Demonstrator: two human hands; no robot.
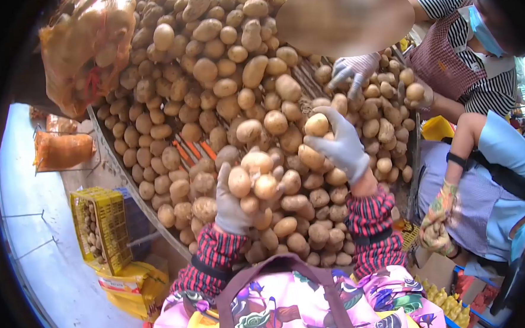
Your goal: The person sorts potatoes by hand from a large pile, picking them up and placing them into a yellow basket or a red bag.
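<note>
Both of my hands wear grey gloves over a heap of potatoes (207, 29) on a sorting table. My left hand (231, 207) is curled round the left side of several potatoes (266, 186), which are bunched against its palm and fingers. To the right and a little farther off, my right hand (340, 145) holds a light yellow potato (317, 125) between thumb and fingers. Below that thumb lies another potato (311, 156). Orange slats (192, 151) show through the heap to the left of centre.
A co-worker's gloved hand (355, 71) reaches into the heap at upper right; another co-worker's patterned gloves (438, 226) are at the right. A net sack (87, 51) stands upper left. A yellow crate (113, 231), yellow bag (139, 287) and orange sack (64, 149) are left, beyond the metal edge (134, 191).
</note>
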